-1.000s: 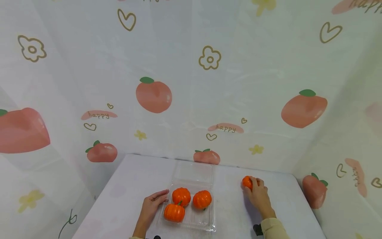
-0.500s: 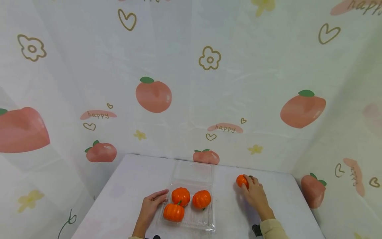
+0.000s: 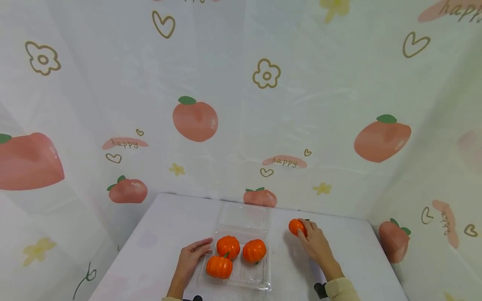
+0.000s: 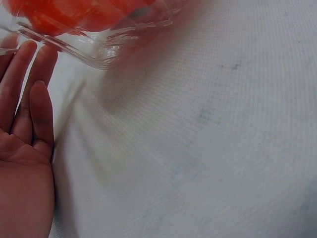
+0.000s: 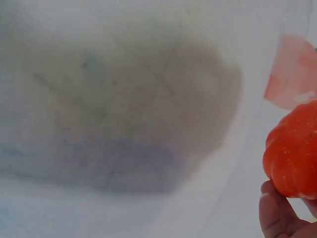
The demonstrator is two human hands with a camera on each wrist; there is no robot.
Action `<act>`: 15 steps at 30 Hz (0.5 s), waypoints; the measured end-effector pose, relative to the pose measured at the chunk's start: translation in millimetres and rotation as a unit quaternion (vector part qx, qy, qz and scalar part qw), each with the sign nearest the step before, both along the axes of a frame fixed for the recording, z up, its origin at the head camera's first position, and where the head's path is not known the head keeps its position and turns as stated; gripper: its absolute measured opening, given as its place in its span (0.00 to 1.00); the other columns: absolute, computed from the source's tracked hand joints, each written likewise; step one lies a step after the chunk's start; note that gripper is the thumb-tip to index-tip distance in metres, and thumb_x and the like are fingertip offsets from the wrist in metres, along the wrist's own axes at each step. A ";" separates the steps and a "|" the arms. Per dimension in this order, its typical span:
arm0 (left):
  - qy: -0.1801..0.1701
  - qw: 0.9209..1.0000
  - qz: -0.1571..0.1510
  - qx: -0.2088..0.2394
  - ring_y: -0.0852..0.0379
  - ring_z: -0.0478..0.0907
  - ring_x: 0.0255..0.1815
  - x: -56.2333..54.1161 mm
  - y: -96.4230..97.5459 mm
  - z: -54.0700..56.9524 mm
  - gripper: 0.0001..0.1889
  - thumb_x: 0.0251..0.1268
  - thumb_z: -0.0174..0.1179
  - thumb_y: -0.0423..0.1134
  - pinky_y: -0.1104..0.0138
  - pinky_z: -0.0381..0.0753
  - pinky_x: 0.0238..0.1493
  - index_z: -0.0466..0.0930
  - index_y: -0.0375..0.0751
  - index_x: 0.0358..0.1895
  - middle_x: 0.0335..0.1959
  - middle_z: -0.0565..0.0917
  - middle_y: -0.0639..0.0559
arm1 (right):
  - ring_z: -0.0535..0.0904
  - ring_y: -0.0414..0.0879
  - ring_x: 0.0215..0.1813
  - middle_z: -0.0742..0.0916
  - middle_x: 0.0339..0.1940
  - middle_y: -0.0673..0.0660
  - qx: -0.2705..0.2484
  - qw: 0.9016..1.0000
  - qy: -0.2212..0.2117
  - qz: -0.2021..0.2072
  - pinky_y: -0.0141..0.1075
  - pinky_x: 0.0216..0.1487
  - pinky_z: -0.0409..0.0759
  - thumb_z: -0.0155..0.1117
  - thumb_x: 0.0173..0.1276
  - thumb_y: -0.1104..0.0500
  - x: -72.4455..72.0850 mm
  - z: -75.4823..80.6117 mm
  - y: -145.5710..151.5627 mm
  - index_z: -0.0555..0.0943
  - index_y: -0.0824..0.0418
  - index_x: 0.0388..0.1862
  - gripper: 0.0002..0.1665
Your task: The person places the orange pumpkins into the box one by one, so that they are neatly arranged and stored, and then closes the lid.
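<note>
My right hand (image 3: 315, 242) grips a small orange toy pumpkin (image 3: 296, 227) and holds it above the table, right of a clear plastic clamshell box. In the right wrist view, a thumb supports the ribbed pumpkin (image 5: 293, 153) from below; the other fingers are mostly hidden. The box (image 3: 244, 281) lies with its lid (image 3: 244, 216) folded back. Two pumpkins sit on its left side, one behind (image 3: 228, 247) and one in front (image 3: 219, 267); a third (image 3: 254, 251) sits on the right. My left hand (image 3: 190, 260) touches the box's left rim, its fingers (image 4: 42, 69) nearly straight.
The white table (image 3: 165, 225) runs back to a white curtain (image 3: 233, 167) printed with peaches, hearts and flowers. More curtain hangs along the left and right sides. Beside the right sleeve (image 3: 342, 289) shows a black wrist device (image 3: 320, 290).
My right hand has carried the pumpkin to the left, closer to the box. The left hand, the box and the pumpkins in it stay where they were.
</note>
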State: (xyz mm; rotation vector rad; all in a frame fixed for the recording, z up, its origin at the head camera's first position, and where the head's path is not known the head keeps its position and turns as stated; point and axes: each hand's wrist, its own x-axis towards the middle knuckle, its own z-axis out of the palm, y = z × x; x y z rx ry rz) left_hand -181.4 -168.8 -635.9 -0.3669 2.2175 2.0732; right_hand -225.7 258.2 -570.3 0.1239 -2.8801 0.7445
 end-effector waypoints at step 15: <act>0.004 1.000 0.004 0.000 0.57 0.89 0.47 -0.6 -1.0 0.1 0.21 0.67 0.67 0.49 0.71 0.86 0.53 0.87 0.40 0.56 0.56 0.89 0.48 | 0.79 0.59 0.56 0.82 0.61 0.63 0.006 0.997 0.049 0.064 0.58 0.58 0.82 0.60 0.76 0.51 11.1 32.5 -26.0 0.76 0.53 0.69 0.25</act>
